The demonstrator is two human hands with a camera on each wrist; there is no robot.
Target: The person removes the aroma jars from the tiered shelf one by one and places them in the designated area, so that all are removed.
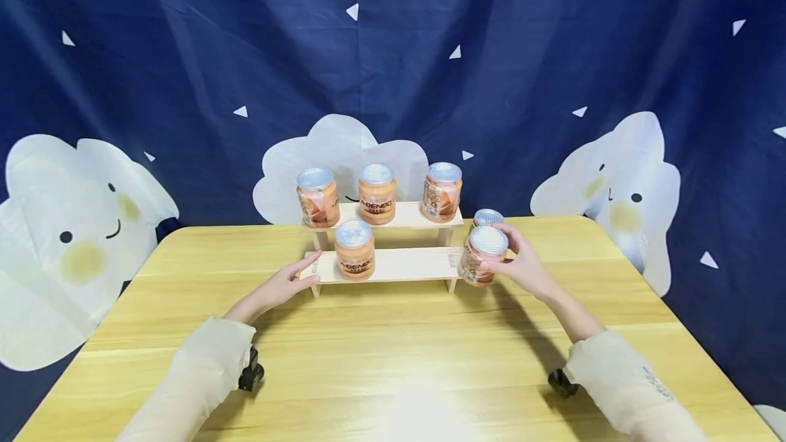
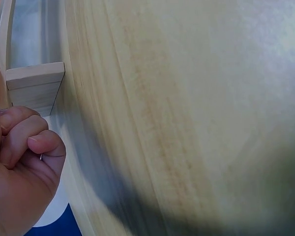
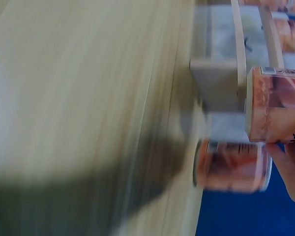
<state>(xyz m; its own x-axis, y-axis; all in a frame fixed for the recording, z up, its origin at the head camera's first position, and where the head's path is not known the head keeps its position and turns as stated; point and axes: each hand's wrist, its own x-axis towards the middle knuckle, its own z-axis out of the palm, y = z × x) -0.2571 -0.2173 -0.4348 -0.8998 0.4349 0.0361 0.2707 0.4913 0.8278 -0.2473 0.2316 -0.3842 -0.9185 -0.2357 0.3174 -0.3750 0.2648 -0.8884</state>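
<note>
A two-tier wooden display stand [image 1: 417,263] holds jars with silver lids and orange labels. At the left end of its lower tier, my left hand [image 1: 285,286] grips the board's edge between thumb and forefinger; the left wrist view shows its other fingers [image 2: 27,135] curled by the stand's leg [image 2: 37,81]. My right hand [image 1: 522,266] holds a jar [image 1: 475,261] by its side, at the right end of the lower tier. In the right wrist view this held jar [image 3: 278,105] is raised off the table, its lower part level with the tier board.
Another jar [image 1: 487,215] stands on the table behind the held one, partly hidden. On the upper tier are three jars: left [image 1: 319,204], middle [image 1: 377,196] and right [image 1: 441,195]. One jar [image 1: 355,251] sits on the lower tier's left part. A dark blue curtain [image 1: 393,74] hangs behind the table.
</note>
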